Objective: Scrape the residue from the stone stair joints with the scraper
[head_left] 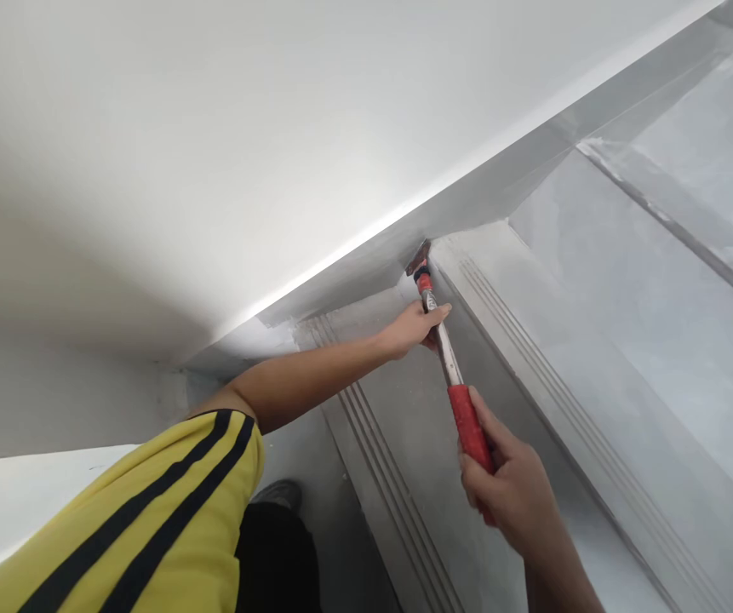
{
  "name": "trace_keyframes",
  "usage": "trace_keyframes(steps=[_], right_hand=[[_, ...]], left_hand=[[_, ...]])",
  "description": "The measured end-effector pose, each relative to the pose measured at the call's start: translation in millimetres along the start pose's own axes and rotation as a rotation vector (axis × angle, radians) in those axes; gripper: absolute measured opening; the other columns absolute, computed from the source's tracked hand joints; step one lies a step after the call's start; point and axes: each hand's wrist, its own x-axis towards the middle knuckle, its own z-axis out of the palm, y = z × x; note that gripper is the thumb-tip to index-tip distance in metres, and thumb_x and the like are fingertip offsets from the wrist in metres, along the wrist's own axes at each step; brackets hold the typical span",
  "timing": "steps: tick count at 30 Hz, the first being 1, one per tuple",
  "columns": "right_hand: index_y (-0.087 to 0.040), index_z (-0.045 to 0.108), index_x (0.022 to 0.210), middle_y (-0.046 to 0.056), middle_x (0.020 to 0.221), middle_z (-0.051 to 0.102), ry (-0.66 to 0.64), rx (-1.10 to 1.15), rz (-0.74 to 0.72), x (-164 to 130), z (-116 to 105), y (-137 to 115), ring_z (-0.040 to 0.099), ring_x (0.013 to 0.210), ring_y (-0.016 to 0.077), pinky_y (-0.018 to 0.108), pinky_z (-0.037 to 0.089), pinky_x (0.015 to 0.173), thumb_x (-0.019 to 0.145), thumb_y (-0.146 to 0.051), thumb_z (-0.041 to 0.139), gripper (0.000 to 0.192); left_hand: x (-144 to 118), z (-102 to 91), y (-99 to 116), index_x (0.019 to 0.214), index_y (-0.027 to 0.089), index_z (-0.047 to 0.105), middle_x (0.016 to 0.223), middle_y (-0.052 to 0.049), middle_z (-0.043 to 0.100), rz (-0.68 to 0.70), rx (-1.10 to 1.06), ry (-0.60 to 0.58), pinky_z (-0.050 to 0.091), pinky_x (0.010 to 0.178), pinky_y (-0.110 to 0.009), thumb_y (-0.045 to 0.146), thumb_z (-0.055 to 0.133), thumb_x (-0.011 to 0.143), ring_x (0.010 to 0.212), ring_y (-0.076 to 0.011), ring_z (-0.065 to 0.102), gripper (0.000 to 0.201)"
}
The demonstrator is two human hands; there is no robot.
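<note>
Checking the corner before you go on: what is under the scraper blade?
The scraper blade sits in the corner where the stair tread meets the grey skirting. White dust shows beside it; the surface beneath the blade is covered.

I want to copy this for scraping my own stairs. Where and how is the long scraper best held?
Grip the scraper with two hands, as shown: the right hand wraps the red grip at the rear end, coming from behind, and the left hand rests on the bare metal shaft near the blade, coming from the left. The shaft is long and the blade sits in the stair corner, so a forward hand probably steadies it.
</note>
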Motion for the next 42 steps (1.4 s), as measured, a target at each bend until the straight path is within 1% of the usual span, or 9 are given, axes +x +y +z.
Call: trace_keyframes(steps=[8, 13, 18, 22, 25, 27, 34, 38, 42], right_hand=[[-0.019, 0.027, 0.147, -0.006, 0.052, 0.044, -0.060, -0.050, 0.017, 0, 2, -3, 0.041, 0.040, 0.0099, 0.021, 0.035, 0.038, 0.073, -0.022, 0.047, 0.076], [-0.015, 0.028, 0.146, -0.006, 0.052, 0.042, -0.074, -0.072, -0.012, 1, 19, -4, 0.042, 0.043, 0.0100, 0.020, 0.035, 0.040, 0.071, -0.021, 0.048, 0.078], [-0.015, 0.023, 0.148, -0.007, 0.054, 0.039, -0.114, 0.013, -0.003, 11, 34, 7, 0.040, 0.044, 0.0092, 0.019, 0.034, 0.042, 0.074, -0.019, 0.045, 0.077], [-0.015, 0.026, 0.147, -0.005, 0.058, 0.038, -0.155, -0.038, -0.148, -3, 39, 21, 0.038, 0.049, 0.0099, 0.020, 0.032, 0.044, 0.074, -0.019, 0.047, 0.076], [-0.016, 0.029, 0.146, -0.003, 0.062, 0.044, -0.187, -0.065, -0.236, -16, 46, 27, 0.041, 0.055, 0.0108, 0.021, 0.036, 0.050, 0.073, -0.017, 0.047, 0.075], [-0.016, 0.031, 0.145, -0.003, 0.063, 0.044, -0.205, -0.056, -0.255, -17, 50, 28, 0.040, 0.056, 0.0107, 0.022, 0.037, 0.053, 0.071, -0.016, 0.048, 0.076], [-0.013, 0.030, 0.145, -0.006, 0.058, 0.038, -0.248, 0.125, -0.071, -6, 54, 19, 0.036, 0.048, 0.0071, 0.020, 0.034, 0.046, 0.072, -0.018, 0.050, 0.076], [-0.016, 0.031, 0.145, -0.006, 0.057, 0.043, -0.320, 0.212, 0.011, -14, 53, 7, 0.038, 0.044, 0.0062, 0.019, 0.035, 0.043, 0.070, -0.017, 0.052, 0.078], [-0.014, 0.028, 0.146, -0.008, 0.048, 0.045, -0.461, 0.333, 0.111, -15, 38, -5, 0.040, 0.038, 0.0071, 0.019, 0.036, 0.040, 0.069, -0.017, 0.050, 0.080]], left_hand=[[-3, -2.2, -1, 0.073, 0.014, 0.043, 0.067, -0.007, 0.057, -0.036, -0.015, 0.032, 0.051, 0.056, -0.033, 0.040, 0.055, 0.083, 0.055, -0.0150, 0.056, 0.031], [-7, -14.9, -12, 0.080, 0.014, 0.045, 0.073, -0.009, 0.060, -0.091, -0.037, 0.016, 0.052, 0.058, -0.032, 0.040, 0.056, 0.083, 0.062, -0.0168, 0.059, 0.028], [-1, -16.0, -25, 0.077, 0.014, 0.042, 0.066, -0.006, 0.056, -0.128, -0.010, 0.112, 0.047, 0.051, -0.027, 0.034, 0.052, 0.086, 0.054, -0.0129, 0.053, 0.024], [-33, -22.4, -32, 0.082, 0.015, 0.042, 0.070, -0.004, 0.056, -0.092, -0.041, 0.122, 0.049, 0.054, -0.027, 0.040, 0.061, 0.080, 0.060, -0.0133, 0.055, 0.031], [-64, -33.8, -41, 0.082, 0.016, 0.040, 0.068, -0.002, 0.055, -0.065, -0.092, 0.178, 0.049, 0.054, -0.025, 0.044, 0.062, 0.077, 0.059, -0.0117, 0.053, 0.036], [-73, -39.8, -48, 0.081, 0.017, 0.040, 0.067, -0.002, 0.055, -0.066, -0.117, 0.207, 0.048, 0.052, -0.025, 0.044, 0.064, 0.075, 0.057, -0.0118, 0.052, 0.037], [-49, -37.0, -54, 0.076, 0.015, 0.043, 0.063, -0.002, 0.055, -0.072, -0.138, 0.253, 0.045, 0.050, -0.024, 0.038, 0.066, 0.071, 0.053, -0.0115, 0.051, 0.033], [-62, -39.8, -47, 0.074, 0.014, 0.045, 0.060, -0.002, 0.053, -0.094, -0.121, 0.321, 0.042, 0.047, -0.022, 0.038, 0.067, 0.070, 0.050, -0.0105, 0.049, 0.032], [-69, -41.3, -39, 0.070, 0.014, 0.046, 0.060, -0.003, 0.053, -0.100, -0.121, 0.315, 0.043, 0.045, -0.023, 0.036, 0.069, 0.068, 0.050, -0.0120, 0.050, 0.032]])
